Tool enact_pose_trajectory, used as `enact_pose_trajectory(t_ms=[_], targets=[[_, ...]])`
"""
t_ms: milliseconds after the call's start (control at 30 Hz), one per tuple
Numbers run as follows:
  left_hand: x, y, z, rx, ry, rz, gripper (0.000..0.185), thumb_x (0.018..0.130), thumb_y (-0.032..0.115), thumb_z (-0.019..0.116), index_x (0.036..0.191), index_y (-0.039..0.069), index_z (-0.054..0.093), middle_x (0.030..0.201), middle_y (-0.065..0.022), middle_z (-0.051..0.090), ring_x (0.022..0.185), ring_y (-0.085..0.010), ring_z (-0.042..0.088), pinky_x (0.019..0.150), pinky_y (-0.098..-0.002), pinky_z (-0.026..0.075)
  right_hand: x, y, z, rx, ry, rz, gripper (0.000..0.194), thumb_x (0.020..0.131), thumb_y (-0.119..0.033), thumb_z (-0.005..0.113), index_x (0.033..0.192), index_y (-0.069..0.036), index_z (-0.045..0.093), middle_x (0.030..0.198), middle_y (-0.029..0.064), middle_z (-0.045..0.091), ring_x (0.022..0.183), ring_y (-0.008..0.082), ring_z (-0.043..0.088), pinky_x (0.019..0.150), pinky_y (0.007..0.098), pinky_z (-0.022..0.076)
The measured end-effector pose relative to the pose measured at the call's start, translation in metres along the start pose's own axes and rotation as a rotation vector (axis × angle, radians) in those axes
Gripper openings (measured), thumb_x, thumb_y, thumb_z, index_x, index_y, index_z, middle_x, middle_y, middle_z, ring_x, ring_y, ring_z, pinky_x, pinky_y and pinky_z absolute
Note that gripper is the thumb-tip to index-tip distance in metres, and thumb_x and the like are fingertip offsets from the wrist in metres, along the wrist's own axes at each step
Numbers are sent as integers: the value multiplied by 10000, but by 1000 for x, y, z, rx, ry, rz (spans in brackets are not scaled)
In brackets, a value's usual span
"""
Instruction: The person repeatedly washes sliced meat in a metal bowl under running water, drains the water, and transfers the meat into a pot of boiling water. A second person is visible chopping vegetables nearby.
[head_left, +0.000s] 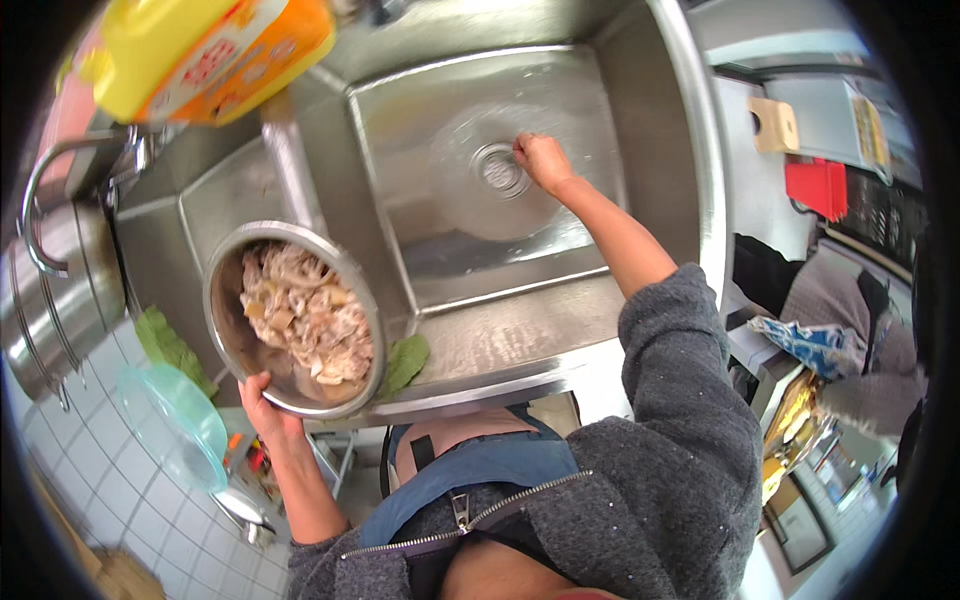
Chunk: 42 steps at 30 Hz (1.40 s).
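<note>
My left hand (271, 414) grips the lower rim of a round stainless steel bowl (289, 405). The bowl is tilted, resting over the left basin and the divider side of the sink. Pieces of raw-looking meat (315, 315), pale pink and tan, some chunky and some stringy, lie in it. In the right basin (480, 270) of the steel sink, my right hand (541, 159) is beside the round drain strainer (498, 172). Its fingers are curled in, with nothing visible in them; whether they touch the strainer is unclear. A thin film of water glistens on the basin floor.
Green leaves (405, 364) lie by the bowl and at the left basin's edge. A yellow plastic jug (217, 60) stands behind the faucet (34, 202). At left are a large steel pot (60, 292) and a translucent teal basin (176, 427). A red container (816, 187) is at right.
</note>
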<state>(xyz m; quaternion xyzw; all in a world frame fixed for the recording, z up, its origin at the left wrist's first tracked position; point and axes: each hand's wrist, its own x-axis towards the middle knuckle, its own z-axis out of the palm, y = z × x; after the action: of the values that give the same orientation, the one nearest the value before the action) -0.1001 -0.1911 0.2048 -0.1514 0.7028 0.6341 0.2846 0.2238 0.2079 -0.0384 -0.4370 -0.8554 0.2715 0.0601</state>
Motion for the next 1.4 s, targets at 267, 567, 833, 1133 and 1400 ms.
enact_pose_trajectory(t_ms=[267,567,833,1133,1400], targets=[[1,5,3,53,-62,-13,136,725,49,566,858,62,546,924,-59,583,950,-255,601,933,-432,514,-83,-3,-312,239,632,-70,80,844,-52,685,910,-40,642,813,70,628,686,173,610,637,288,500],[12,14,-2,52,-48,-153,339,674,44,542,1010,2,566,1051,-126,631,1022,-327,611,965,-506,510,-53,164,-335,59,1028,-63,67,852,-75,671,913,-66,646,852,109,642,680,262,643,600,355,518],[-6,17,-1,88,-192,-173,434,775,91,585,1198,-10,567,1191,-136,632,1079,-320,609,986,-469,486,5,263,-308,-59,907,242,126,880,-198,645,949,-95,669,847,103,670,751,284,650,681,407,518],[-46,9,33,167,-310,110,205,716,-63,550,883,53,520,794,-23,535,729,-169,552,730,-325,516,-97,120,-389,280,876,454,247,842,-279,720,839,-36,677,722,73,677,669,135,624,636,333,499],[-108,-23,127,241,-890,-137,257,764,6,573,1021,0,567,1055,-130,619,970,-280,634,882,-416,555,-370,-117,-207,588,644,301,230,895,-158,544,1094,-99,642,972,140,673,844,305,653,757,397,523]])
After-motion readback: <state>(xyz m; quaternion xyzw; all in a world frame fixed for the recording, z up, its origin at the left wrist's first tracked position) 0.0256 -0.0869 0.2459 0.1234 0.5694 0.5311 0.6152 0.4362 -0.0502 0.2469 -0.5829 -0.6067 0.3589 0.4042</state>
